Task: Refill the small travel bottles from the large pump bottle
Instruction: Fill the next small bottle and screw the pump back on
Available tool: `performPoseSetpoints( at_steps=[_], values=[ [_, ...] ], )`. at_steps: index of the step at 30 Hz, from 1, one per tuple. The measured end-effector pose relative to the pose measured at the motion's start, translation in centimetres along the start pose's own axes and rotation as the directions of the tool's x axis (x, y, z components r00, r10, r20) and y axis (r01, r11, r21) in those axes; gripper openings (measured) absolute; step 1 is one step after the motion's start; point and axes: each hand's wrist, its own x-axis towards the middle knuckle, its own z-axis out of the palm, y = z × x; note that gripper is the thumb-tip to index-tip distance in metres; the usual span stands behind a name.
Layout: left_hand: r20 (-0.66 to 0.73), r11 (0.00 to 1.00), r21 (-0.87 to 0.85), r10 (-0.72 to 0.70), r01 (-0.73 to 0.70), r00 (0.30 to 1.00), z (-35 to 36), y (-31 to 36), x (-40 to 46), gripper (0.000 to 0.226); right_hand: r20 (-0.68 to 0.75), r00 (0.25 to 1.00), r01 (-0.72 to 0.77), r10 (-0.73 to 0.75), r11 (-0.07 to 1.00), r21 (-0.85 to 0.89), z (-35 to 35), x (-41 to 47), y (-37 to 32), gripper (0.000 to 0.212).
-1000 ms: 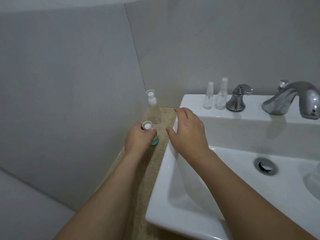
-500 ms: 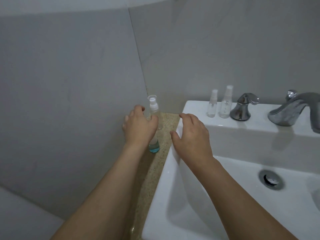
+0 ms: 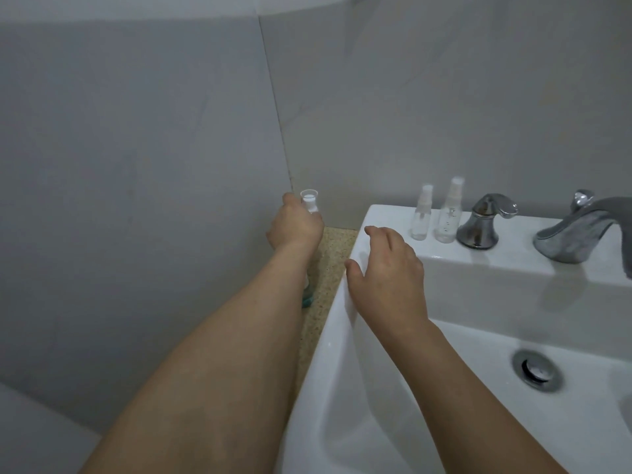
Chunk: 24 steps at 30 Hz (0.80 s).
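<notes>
A: Left hand (image 3: pixel 297 223) is back in the corner, fingers wrapped round the tall clear pump bottle (image 3: pixel 309 201). Only its white pump head and collar show above the knuckles. Judged step: taking hold of it to bring it forward.

B: Right hand (image 3: pixel 386 268)?

A: Fingers loose and spread, resting on the left rim of the white sink (image 3: pixel 342 323). Holding nothing.

B: How to do the step well?

A: Grip the body, not the pump head, so no press comes by accident. Lift straight up before drawing back: a small bottle with blue-green liquid (image 3: pixel 306 300) stands on the speckled counter strip (image 3: pixel 330 265) just under the left forearm, easy to knock. The strip is narrow, wall on one side, sink on the other, so little room to swing.

B: Contents?

A: The pump bottle's body is hidden by the hand; level cannot be told. The small bottle by the forearm shows blue-green colour low down; most of it is hidden.

B: The others?

A: 2 clear spray-top travel bottles, the shorter spray bottle (image 3: pixel 420 217) and the taller spray bottle (image 3: pixel 449 213), stand side by side on the back ledge, just left of the chrome tap handle (image 3: pixel 478 224). Caps on. Both look clear through; any liquid is colourless or absent, cannot tell which.

B: Anything else?

A: Chrome spout (image 3: pixel 574 230) further right, drain (image 3: pixel 537 369) in the basin.
</notes>
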Motion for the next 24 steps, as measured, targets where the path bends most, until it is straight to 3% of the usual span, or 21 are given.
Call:
performPoseSetpoints(
  at_steps=[3,11,17,21,24],
  values=[
    [0.004,1.000,-0.004,0.008,-0.008,1.000,0.2,-0.1,0.2,0.046,0.005,1.000,-0.027,0.027,1.000,0.016,0.1,-0.1,0.1,0.054],
    [-0.057,0.987,-0.070,0.138,-0.141,0.989,-0.3,0.6,0.1,0.030,0.018,0.999,-0.044,0.043,0.998,0.037,0.1,0.1,0.2,0.054],
    [-0.173,0.896,-0.363,0.206,-0.257,0.963,-3.3,2.9,-3.5,0.024,-0.007,1.000,-0.013,0.014,0.995,0.099,-1.2,0.0,0.3,0.055],
    [-0.020,0.768,-0.624,0.163,-0.140,0.986,-4.2,4.0,-6.9,0.049,-0.025,0.998,-0.046,0.050,0.989,0.139,-2.9,-1.1,0.6,0.064],
    [0.055,0.750,-0.656,0.159,-0.084,0.986,-3.5,4.4,-9.3,0.046,-0.011,0.997,-0.081,0.082,0.994,0.079,-4.3,-2.0,1.5,0.073]
  ],
)
